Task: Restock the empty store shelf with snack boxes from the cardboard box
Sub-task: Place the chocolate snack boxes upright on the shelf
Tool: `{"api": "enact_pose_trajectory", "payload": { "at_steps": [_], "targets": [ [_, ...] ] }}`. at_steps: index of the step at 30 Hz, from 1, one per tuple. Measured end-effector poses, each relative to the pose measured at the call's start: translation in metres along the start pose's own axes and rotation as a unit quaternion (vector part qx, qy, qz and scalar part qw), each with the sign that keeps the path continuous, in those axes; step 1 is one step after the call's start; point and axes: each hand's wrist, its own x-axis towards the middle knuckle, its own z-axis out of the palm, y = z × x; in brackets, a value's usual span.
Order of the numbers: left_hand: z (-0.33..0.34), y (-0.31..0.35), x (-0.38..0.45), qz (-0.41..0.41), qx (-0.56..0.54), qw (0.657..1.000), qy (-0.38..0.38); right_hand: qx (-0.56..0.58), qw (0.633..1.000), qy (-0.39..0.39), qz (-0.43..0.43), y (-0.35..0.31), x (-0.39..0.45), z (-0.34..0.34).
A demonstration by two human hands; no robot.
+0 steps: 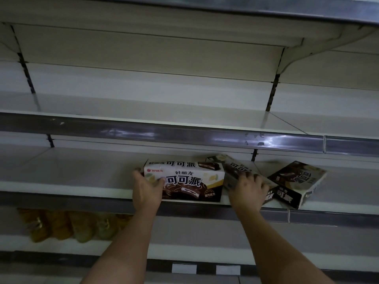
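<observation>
**Shelf stocking: which box each hand has, and how the boxes lie**

The store shelf (82, 175) runs left to right across the person's front at about hand height. Most of its length is bare; three snack boxes sit bunched right of centre.

Upright box (184, 181): standing on its long edge, printed face outward, long axis parallel to the shelf lip. It already looks faced-up.

Tilted box (238, 171): just right of the upright one, skewed, long axis running back-left to front-right, its image blurred.

Flat box (297, 181): furthest right, lying down and turned askew, one corner near the shelf lip. No hand on it.

Left hand (146, 186): fingers wrapped round the left end of the upright box, thumb across its front face.

Right hand (247, 186): fingers curled over the top of the tilted box, gripping it.

Judgement: the tilted box needs turning parallel to the lip and butting against the upright one. The right hand is nearer; the left steadies. The cardboard box is out of view.
</observation>
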Motion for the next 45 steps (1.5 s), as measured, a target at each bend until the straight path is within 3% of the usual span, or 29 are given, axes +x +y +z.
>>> {"api": "enact_pose_trajectory", "payload": {
  "at_steps": [2,6,11,16,20,27,39,45],
  "targets": [
    [0.001,-0.006,-0.004,-0.014,0.009,1.000,0.013,0.079,0.995,0.003,-0.052,-0.008,-0.008,0.002],
    [0.003,-0.008,-0.005,-0.002,0.043,0.999,0.010,0.200,0.969,-0.141,-0.041,-0.026,-0.013,0.007],
    [0.003,-0.010,0.003,-0.011,0.005,1.000,-0.001,0.270,0.947,-0.171,-0.017,-0.038,0.000,0.016],
    [0.000,-0.008,0.036,0.006,-0.008,1.000,0.019,0.334,0.927,-0.171,-0.010,-0.070,0.021,0.022],
    [0.004,-0.003,0.077,0.011,-0.021,1.000,0.008,0.405,0.900,-0.154,0.043,-0.099,0.042,0.036],
    [0.030,-0.015,0.128,-0.009,-0.113,0.993,-0.037,0.387,0.914,-0.104,0.057,-0.127,0.066,0.057],
    [0.056,-0.022,0.176,0.006,-0.165,0.979,-0.122,0.552,0.825,-0.104,0.064,-0.149,0.101,0.081],
    [0.059,-0.020,0.169,0.029,-0.186,0.973,-0.136,0.569,0.808,-0.139,0.066,-0.151,0.094,0.069]
  ]
}}
